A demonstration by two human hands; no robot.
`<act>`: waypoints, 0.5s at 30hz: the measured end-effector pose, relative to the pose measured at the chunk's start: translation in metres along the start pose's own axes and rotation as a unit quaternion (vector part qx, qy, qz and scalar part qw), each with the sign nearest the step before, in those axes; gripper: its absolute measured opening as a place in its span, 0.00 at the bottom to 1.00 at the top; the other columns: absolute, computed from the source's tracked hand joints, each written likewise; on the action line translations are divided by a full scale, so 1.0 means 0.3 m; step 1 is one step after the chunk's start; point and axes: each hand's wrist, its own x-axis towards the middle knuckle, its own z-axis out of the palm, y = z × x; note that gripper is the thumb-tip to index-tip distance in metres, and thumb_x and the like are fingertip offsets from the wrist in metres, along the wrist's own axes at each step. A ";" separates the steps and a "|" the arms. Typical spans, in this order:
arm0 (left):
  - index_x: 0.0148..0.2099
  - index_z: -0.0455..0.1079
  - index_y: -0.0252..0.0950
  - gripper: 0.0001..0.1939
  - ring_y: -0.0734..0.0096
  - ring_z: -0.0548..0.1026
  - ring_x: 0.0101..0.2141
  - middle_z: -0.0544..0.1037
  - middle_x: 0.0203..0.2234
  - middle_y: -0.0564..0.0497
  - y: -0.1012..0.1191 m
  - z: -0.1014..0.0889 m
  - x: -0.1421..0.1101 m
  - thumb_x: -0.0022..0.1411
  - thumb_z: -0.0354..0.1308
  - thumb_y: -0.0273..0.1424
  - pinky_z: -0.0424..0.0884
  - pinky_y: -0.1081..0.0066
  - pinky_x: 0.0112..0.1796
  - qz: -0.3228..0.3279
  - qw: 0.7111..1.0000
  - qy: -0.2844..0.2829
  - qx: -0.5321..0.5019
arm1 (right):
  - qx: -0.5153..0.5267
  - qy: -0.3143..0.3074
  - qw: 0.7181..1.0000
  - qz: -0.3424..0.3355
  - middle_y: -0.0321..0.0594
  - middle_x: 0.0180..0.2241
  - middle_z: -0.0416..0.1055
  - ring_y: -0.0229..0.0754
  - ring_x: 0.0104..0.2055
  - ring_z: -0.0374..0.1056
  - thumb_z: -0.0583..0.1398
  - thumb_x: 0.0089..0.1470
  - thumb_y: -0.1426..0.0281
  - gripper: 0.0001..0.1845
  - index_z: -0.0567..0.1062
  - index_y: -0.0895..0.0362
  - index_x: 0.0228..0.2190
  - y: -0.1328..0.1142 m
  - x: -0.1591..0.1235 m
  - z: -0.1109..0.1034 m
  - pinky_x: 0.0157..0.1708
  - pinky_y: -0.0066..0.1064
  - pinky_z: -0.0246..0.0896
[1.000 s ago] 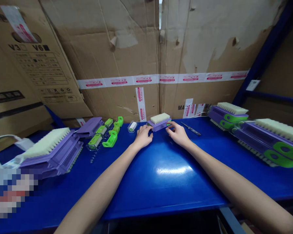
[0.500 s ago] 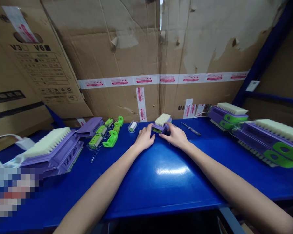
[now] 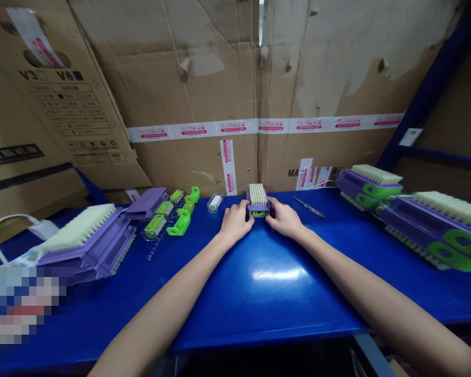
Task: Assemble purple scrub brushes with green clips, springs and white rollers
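A small purple brush (image 3: 258,199) with cream bristles and a green part at its near end stands on the blue table (image 3: 259,293), end-on to me. My left hand (image 3: 235,223) grips its left side with curled fingers. My right hand (image 3: 284,220) grips its right side the same way. Both forearms reach straight out over the table.
Stacked purple brushes (image 3: 87,242) lie at the left, with green parts (image 3: 178,212), a loose spring (image 3: 154,247) and a clear piece (image 3: 214,202) beside them. More purple-and-green brushes (image 3: 416,214) line the right. A small screwdriver (image 3: 308,207) lies right of my hands. Cardboard boxes (image 3: 227,89) wall the back.
Both hands have turned the small brush on the table from lying sideways to pointing its end at me, and have closed in on its two sides.
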 end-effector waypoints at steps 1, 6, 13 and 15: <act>0.52 0.60 0.36 0.19 0.57 0.72 0.43 0.75 0.38 0.44 0.004 0.000 0.000 0.58 0.51 0.31 0.65 0.62 0.44 -0.006 1.000 0.001 0.009 | 0.005 -0.001 1.000 -0.006 0.43 0.42 0.74 0.49 0.40 0.71 0.55 0.48 0.69 0.31 0.60 0.55 0.56 -0.003 -0.001 0.002 0.33 0.31 0.61; 0.50 0.61 0.36 0.16 0.56 0.73 0.42 0.75 0.37 0.42 0.014 0.000 -0.004 0.58 0.51 0.29 0.66 0.61 0.43 -0.044 0.998 0.014 0.033 | 0.026 -0.002 0.999 -0.030 0.42 0.41 0.75 0.46 0.38 0.71 0.55 0.47 0.71 0.32 0.62 0.55 0.56 -0.020 -0.005 0.009 0.33 0.29 0.61; 0.50 0.62 0.37 0.16 0.54 0.75 0.39 0.76 0.34 0.42 0.015 -0.009 -0.011 0.58 0.49 0.27 0.67 0.59 0.42 -0.100 0.994 0.037 0.027 | 0.040 -0.012 0.998 -0.047 0.42 0.42 0.74 0.45 0.37 0.71 0.56 0.47 0.71 0.33 0.62 0.54 0.57 -0.045 -0.012 0.012 0.33 0.29 0.60; 0.50 0.62 0.38 0.16 0.55 0.76 0.38 0.76 0.34 0.43 0.012 -0.010 -0.011 0.58 0.50 0.28 0.68 0.61 0.41 -0.106 0.993 0.034 0.032 | 0.040 -0.015 0.998 -0.046 0.41 0.42 0.74 0.45 0.38 0.71 0.56 0.48 0.71 0.32 0.62 0.53 0.57 -0.049 -0.016 0.011 0.34 0.29 0.61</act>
